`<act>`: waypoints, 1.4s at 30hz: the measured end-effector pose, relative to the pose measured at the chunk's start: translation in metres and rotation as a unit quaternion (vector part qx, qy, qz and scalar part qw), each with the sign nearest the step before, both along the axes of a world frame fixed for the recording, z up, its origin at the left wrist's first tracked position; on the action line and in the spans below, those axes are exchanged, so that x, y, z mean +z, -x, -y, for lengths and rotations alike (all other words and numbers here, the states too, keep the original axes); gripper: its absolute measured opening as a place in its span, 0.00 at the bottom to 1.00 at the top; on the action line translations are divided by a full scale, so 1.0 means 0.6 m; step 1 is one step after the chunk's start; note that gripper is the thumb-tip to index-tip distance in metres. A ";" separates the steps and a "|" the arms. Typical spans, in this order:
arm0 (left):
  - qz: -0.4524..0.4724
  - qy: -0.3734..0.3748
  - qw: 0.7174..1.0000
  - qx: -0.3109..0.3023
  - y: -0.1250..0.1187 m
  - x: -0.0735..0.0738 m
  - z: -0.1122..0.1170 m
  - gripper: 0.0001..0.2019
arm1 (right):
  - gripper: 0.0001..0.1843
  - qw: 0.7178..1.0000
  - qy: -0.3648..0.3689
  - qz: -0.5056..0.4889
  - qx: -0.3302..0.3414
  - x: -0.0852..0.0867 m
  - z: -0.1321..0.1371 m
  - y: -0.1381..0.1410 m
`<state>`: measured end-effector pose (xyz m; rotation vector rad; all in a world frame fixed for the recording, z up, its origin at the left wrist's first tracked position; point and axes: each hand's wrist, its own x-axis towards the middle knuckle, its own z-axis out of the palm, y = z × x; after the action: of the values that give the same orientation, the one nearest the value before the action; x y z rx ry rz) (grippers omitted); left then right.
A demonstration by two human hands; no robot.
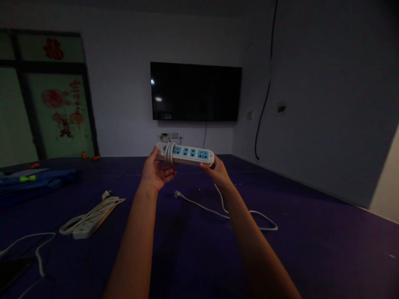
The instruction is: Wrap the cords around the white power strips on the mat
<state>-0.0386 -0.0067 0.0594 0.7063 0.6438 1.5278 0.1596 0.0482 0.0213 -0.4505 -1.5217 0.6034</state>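
Note:
I hold a white power strip [190, 153] with blue sockets level in front of me, above the dark floor. My left hand [155, 172] supports its left end, where several turns of white cord [170, 152] are wrapped around it; the thumb is up against the strip and the fingers curl beneath. My right hand [218, 171] grips the right end from below. The rest of the strip's white cord [218, 212] hangs down behind my right wrist and trails over the floor to a plug [177, 194].
A second white power strip [90, 218] with its cord bundled lies on the floor at left. More white cable [37, 249] lies at lower left. A blue object [37, 180] lies at far left. A wall television [195, 91] hangs ahead above wall outlets [170, 136].

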 end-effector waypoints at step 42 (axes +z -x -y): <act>-0.117 -0.115 0.958 0.234 -0.023 0.012 0.020 0.11 | 0.18 0.936 0.005 -0.004 -0.353 -0.022 -0.035 -0.073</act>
<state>-0.0248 -0.0185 0.0668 0.9690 0.8624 1.9957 0.2037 0.0695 0.0079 -0.9437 -1.2309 0.0447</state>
